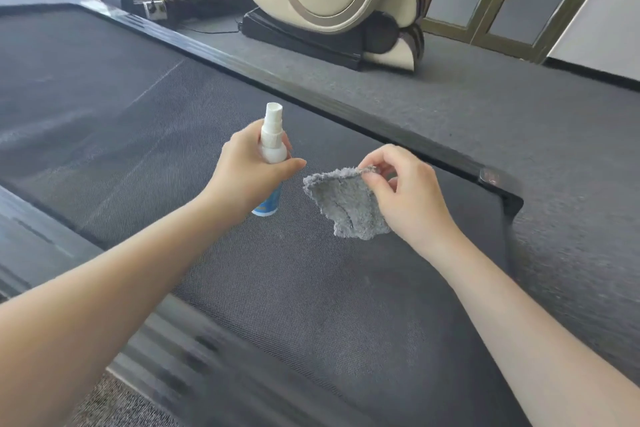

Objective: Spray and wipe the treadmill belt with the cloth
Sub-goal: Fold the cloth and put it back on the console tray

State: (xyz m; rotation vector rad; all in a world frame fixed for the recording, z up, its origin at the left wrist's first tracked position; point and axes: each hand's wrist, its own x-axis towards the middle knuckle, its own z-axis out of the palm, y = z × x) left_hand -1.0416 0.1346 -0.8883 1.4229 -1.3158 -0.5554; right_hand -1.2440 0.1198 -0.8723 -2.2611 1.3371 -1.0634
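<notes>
Grey cloth (pixel 346 206) pinched in R hand (pixel 412 194), L hand (pixel 249 172) gripping spray bottle (pixel 272 146) over belt (pixel 277 288); spraying & wiping prob. both left.

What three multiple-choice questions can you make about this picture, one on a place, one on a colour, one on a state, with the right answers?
1. Where is the small white plastic spray bottle?
A. in the left hand
B. lying on the carpet
C. standing on the side rail

2. What colour is the fluffy square cloth?
A. yellow
B. grey
C. red

3. How does the right hand hold the cloth?
A. pressed flat under the palm
B. crumpled in a fist
C. pinched by its top edge, hanging over the dark woven treadmill belt

Answers: A, the fingers curl round the bottle; B, its pile is grey; C, thumb and fingers pinch the edge.
</notes>
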